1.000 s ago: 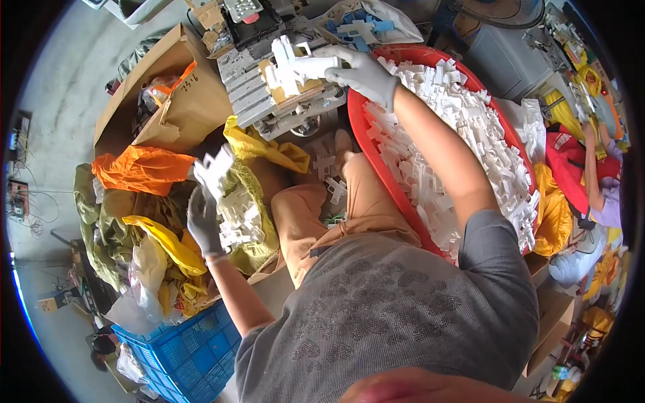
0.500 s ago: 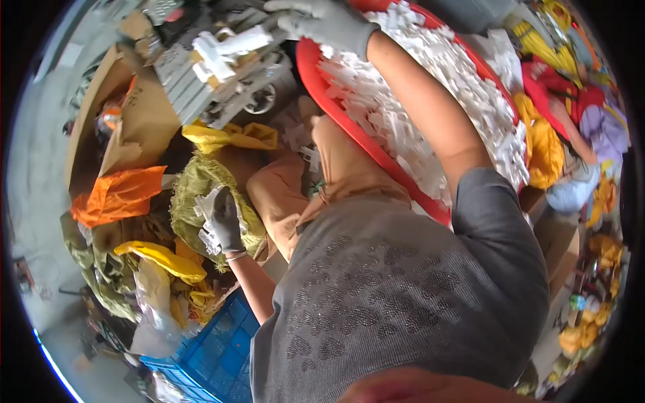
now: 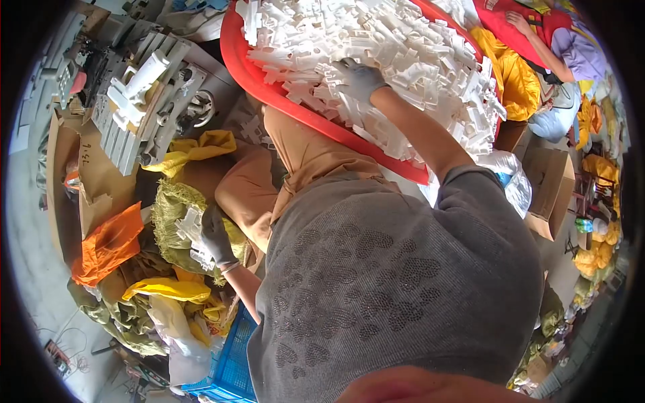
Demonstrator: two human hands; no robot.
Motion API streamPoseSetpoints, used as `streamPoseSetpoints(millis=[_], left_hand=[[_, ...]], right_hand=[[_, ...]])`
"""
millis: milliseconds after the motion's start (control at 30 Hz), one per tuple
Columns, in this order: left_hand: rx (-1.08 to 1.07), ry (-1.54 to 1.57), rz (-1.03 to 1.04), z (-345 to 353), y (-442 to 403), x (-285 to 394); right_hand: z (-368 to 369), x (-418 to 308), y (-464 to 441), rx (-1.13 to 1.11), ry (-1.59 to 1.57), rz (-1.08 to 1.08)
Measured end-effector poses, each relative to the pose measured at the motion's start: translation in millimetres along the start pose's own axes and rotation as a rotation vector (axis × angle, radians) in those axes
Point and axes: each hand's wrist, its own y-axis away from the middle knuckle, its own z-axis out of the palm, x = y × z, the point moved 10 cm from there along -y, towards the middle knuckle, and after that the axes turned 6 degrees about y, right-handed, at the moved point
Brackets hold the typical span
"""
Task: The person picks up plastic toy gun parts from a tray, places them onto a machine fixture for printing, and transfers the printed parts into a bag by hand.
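Note:
My right hand [image 3: 363,79], in a grey glove, rests on the heap of white plastic pieces [image 3: 403,64] in a large red tub [image 3: 316,119]. Its fingers touch the pieces; whether they grip one is unclear. Lower left, my gloved left hand [image 3: 215,235] is beside white pieces [image 3: 193,232] at the mouth of a green woven sack [image 3: 164,208]. Its fingers are mostly hidden behind the hand. A white gun-shaped part [image 3: 138,87] lies on the grey metal machine bed [image 3: 121,144] at the upper left.
A cardboard box [image 3: 101,181], orange cloth [image 3: 111,245] and yellow sacks [image 3: 168,289] are at the left. Below them is a blue crate [image 3: 235,356]. Another person's arm [image 3: 547,54] shows at the upper right, near a cardboard box [image 3: 547,185].
The view has swung toward the tub. My right hand has gone from the machine into the tub's white pieces. My left hand has moved down to the green sack.

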Motion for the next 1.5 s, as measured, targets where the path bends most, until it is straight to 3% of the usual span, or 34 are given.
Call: streamPoseSetpoints(millis=[133, 233, 267, 400, 467, 533, 667, 700, 733, 833, 900, 1100, 1267, 1400, 1467, 1500], left_hand=[[-0.007, -0.083, 0.051, 5, -6, 44], [-0.032, -0.016, 0.073, 5, -4, 42], [-0.018, -0.033, 0.067, 2, 0, 37], [-0.011, -0.045, 0.043, 2, 12, 11], [-0.014, -0.020, 0.025, 3, 13, 3], [0.002, -0.047, 0.027, 3, 14, 3], [-0.039, 0.029, 0.039, 9, 7, 6], [-0.043, 0.047, 0.015, 10, 5, 11], [-0.032, 0.064, -0.008, 8, 3, 17], [0.041, 0.006, 0.125, -9, -10, 50], [0.129, -0.109, 0.223, -32, -19, 90], [0.397, -0.062, 0.469, -101, -40, 189], [0.374, -0.233, 0.694, -108, -82, 265], [0.193, -0.071, 0.637, -95, -136, 280], [0.079, -0.301, 0.556, -83, -160, 273], [0.025, -0.236, 0.484, -84, -169, 265]], right_hand=[[16, -10, -32, -0.141, 0.180, -0.028], [-23, -10, -40, -0.104, 0.059, -0.049], [-38, -9, -39, -0.079, -0.064, -0.105], [-48, 37, -32, -0.316, -0.925, -0.180], [-22, 89, -44, -0.224, -0.917, -0.140], [-24, 152, -35, -0.061, -0.385, 0.329], [-19, 94, 11, 0.117, -0.332, 0.216], [5, 71, 17, -0.075, -0.266, 0.183], [0, 37, 35, 0.046, -0.072, 0.087], [23, 1, 46, -0.102, -0.156, 0.249], [27, -1, 42, 0.003, -0.113, 0.262], [27, 18, 24, -0.022, -0.089, 0.210], [-25, 7, 36, 0.291, -0.404, -0.040], [-44, 7, 43, 0.407, -0.815, -0.051], [-39, 13, 37, 0.426, -0.909, -0.070], [-36, 17, 36, 0.436, -1.007, -0.089]])
